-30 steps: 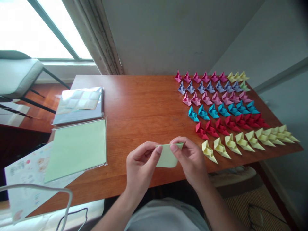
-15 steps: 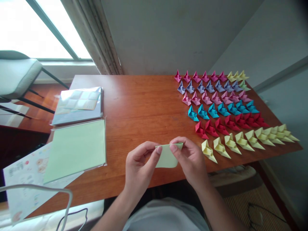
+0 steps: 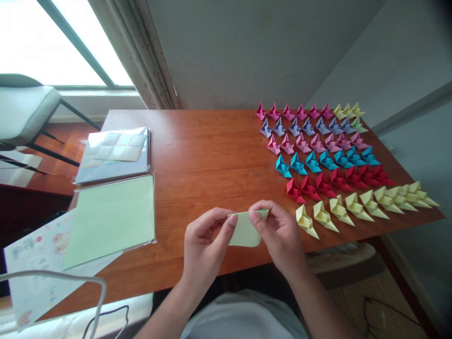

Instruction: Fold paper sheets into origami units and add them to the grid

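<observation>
A pale green sheet of paper (image 3: 244,230), folded over, is held just above the table's front edge. My left hand (image 3: 208,242) pinches its top left corner between thumb and fingers. At the top right corner my right hand (image 3: 278,235) grips the same paper, thumb in front and fingers behind. The upper edge is a doubled layer, and its loose end shows beside the right thumb. To the right, close to my right hand, a row of pale yellow paper boats (image 3: 339,211) lines the table's front.
Red (image 3: 324,185), blue (image 3: 312,162), pink (image 3: 302,143), purple (image 3: 308,126) and magenta folded boats (image 3: 301,112) stand in rows behind. At left lie a green paper stack (image 3: 113,216), a wrapped pack (image 3: 116,165) and a printed sheet (image 3: 38,259). A white cable (image 3: 70,275) crosses the lower left.
</observation>
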`<state>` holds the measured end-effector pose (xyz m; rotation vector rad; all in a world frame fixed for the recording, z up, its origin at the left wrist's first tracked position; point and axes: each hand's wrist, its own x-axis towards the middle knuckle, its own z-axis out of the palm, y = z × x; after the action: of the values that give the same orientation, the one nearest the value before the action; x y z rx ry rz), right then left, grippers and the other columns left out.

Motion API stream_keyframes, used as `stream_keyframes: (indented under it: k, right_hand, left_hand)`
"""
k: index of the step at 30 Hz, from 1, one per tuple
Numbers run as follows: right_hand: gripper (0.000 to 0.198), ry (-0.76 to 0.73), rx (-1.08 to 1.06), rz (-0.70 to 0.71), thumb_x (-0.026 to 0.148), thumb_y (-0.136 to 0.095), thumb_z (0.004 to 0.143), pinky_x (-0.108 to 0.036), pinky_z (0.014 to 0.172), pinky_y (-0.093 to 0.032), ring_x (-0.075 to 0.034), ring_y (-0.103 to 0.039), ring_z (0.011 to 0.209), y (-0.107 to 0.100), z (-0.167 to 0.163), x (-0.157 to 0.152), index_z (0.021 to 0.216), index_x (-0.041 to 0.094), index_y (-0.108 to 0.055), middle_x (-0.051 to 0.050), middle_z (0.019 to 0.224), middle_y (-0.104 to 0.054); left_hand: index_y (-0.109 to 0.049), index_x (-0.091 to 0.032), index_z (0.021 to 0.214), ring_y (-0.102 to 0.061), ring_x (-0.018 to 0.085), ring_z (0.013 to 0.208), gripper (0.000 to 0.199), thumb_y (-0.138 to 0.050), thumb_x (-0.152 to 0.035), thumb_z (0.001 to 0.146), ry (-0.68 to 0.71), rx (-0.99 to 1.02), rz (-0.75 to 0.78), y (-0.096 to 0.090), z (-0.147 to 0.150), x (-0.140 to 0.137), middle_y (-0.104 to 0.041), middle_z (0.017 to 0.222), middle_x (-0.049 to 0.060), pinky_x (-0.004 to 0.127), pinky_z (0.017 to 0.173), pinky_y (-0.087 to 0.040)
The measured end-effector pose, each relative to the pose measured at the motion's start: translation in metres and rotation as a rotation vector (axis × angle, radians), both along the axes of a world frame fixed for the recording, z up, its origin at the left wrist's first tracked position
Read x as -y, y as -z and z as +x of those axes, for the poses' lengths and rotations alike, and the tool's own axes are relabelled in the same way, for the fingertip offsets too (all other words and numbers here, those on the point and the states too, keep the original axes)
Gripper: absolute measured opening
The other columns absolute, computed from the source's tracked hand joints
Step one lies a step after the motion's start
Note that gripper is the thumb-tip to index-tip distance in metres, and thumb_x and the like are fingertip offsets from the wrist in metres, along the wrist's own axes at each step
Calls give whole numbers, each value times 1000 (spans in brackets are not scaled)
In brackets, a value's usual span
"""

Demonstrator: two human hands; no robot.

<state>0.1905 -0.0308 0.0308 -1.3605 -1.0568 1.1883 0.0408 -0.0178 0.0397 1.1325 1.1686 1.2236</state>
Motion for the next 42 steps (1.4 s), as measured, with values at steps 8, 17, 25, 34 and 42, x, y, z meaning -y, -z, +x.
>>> stream_keyframes:
  k: [8, 17, 25, 34, 42]
  right_hand:
    - [15, -18, 26, 27, 36, -66, 92, -24, 69, -49, -15, -60, 77, -3, 1, -2, 89, 22, -66, -1, 84, -64]
    - [15, -25, 39, 28, 37, -65, 93, -24, 69, -49, -15, -61, 77, -5, 0, -1, 89, 22, -66, -1, 84, -64]
    - [16, -17, 53, 38, 37, -65, 92, -24, 67, -49, -16, -61, 77, -5, 1, -1, 88, 22, -66, -1, 84, -65]
    - [14, -79, 117, 66, 34, -65, 92, -25, 68, -48, -15, -60, 75, -12, 4, -2, 86, 21, -65, -1, 81, -64]
    - [22, -96, -37, -10, 42, -67, 91, -24, 65, -49, -15, -62, 75, -9, 5, -2, 91, 21, -66, -2, 84, -67]
  left_hand:
    - [-73, -19, 80, -64, 12, 66, 9, -74, -26, 84, 11, -72, 2, 0, -3, 0, -71, 72, 0, 19, 58, -50]
    - [-72, -18, 78, -63, 12, 64, 11, -73, -26, 86, 23, -109, 23, -1, -4, 0, -69, 71, 0, 18, 56, -49]
    - [-72, -18, 80, -61, 11, 64, 10, -71, -26, 87, 43, -106, 28, -2, -6, -1, -69, 72, 0, 18, 55, -47]
    - [-67, -18, 69, -59, 13, 62, 25, -68, -33, 89, 190, -204, 20, -7, -12, -7, -66, 65, 2, 21, 53, -43]
    - [-65, -18, 65, -54, 11, 59, 27, -67, -30, 89, 141, -196, 70, -4, -14, -5, -62, 61, 0, 23, 55, -41]
